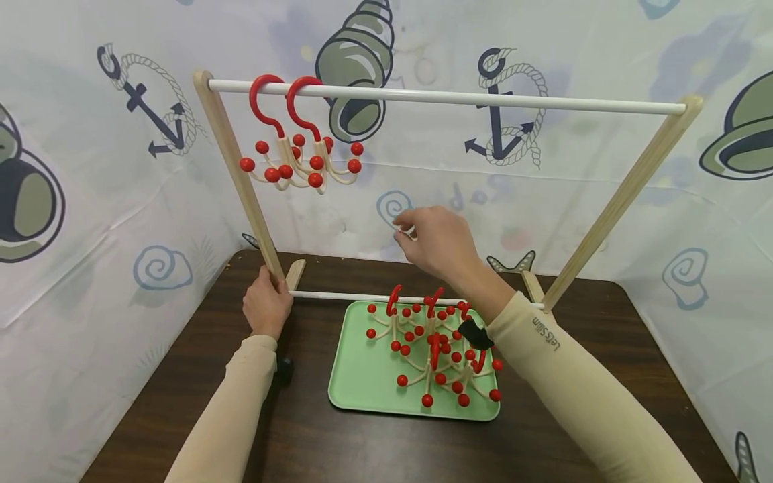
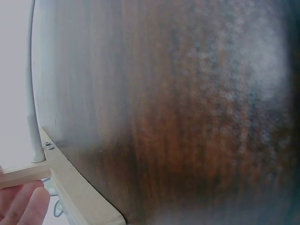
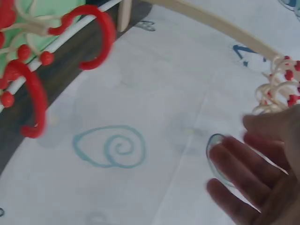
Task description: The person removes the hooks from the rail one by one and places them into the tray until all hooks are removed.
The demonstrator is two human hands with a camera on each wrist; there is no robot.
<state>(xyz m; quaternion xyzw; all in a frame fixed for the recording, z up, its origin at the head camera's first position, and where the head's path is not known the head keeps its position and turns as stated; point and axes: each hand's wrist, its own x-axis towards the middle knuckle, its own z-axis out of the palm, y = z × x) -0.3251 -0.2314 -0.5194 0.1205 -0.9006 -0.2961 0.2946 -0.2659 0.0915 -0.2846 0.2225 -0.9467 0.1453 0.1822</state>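
Observation:
My left hand (image 1: 266, 305) grips the left wooden post (image 1: 238, 174) of a rack, low down near its foot. In the left wrist view, fingers (image 2: 33, 206) show against the wood. My right hand (image 1: 441, 241) is in the air between the bars, above the tray, its fingers loosely bent with nothing between them. Two hangers with red hooks (image 1: 258, 100), cream arms and red ball tips hang side by side at the left end of the white top bar (image 1: 447, 97). Several similar hangers (image 1: 434, 355) stand on the green tray (image 1: 356, 382), partly overlapping.
A white lower bar (image 1: 338, 296) runs behind the tray. The right wooden post (image 1: 622, 201) leans outward, with its foot (image 1: 533, 287) on the dark brown table (image 1: 302, 429). Patterned cloth (image 1: 386, 40) hangs behind and at both sides.

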